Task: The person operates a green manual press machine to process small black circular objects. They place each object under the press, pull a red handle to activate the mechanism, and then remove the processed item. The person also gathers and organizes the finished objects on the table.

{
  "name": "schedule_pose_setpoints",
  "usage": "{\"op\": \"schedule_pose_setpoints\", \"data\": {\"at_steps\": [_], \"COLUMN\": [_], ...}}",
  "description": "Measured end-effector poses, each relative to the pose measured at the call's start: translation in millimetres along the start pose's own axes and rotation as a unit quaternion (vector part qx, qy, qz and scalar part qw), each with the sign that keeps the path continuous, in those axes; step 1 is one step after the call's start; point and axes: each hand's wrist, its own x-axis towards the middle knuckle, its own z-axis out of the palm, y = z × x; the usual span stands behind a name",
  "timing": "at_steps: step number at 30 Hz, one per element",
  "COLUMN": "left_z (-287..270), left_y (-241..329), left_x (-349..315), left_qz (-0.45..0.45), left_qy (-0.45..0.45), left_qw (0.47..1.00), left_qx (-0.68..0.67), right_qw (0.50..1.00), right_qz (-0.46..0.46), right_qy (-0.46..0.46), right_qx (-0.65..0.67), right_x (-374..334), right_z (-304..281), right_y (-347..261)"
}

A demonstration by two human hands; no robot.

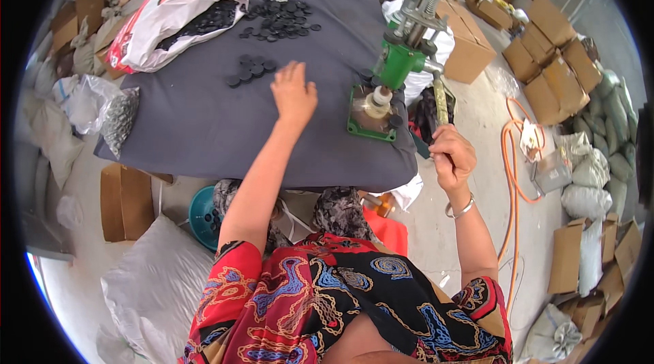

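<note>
My left hand (294, 93) reaches over the dark cloth-covered table (197, 125), fingers stretched and apart, with nothing visible in it. Beside its fingertips lies a small cluster of round black discs (253, 68). To the right stands a green hand press (396, 64) on a green-framed base, with a pale round fitting (377, 102) under its ram. Several dark discs sit around that base. My right hand (452, 154) is closed around the lower end of the press's lever handle (441, 100), which hangs down past the table's right edge.
A larger pile of black discs (283, 20) lies at the back, next to a white-and-red sack (184, 20) full of them. A clear bag of small parts (121, 115) rests at the left edge. Cardboard boxes (555, 88), sacks and an orange hose (505, 180) are on the floor.
</note>
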Motion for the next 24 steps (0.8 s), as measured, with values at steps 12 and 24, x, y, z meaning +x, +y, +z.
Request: {"op": "schedule_pose_setpoints", "data": {"at_steps": [12, 24], "left_z": [-33, -54], "left_y": [-111, -65], "left_x": [5, -27], "left_qz": [-0.094, -0.098], "left_qy": [-0.155, -0.126], "left_qw": [0.966, 0.985], "left_qx": [0.184, 0.064], "right_qw": [0.961, 0.934], "right_qz": [0.162, 0.189], "right_qy": [0.065, 0.067], "right_qx": [0.214, 0.295], "right_x": [89, 143], "right_z": [-41, -58], "right_y": [7, 33]}}
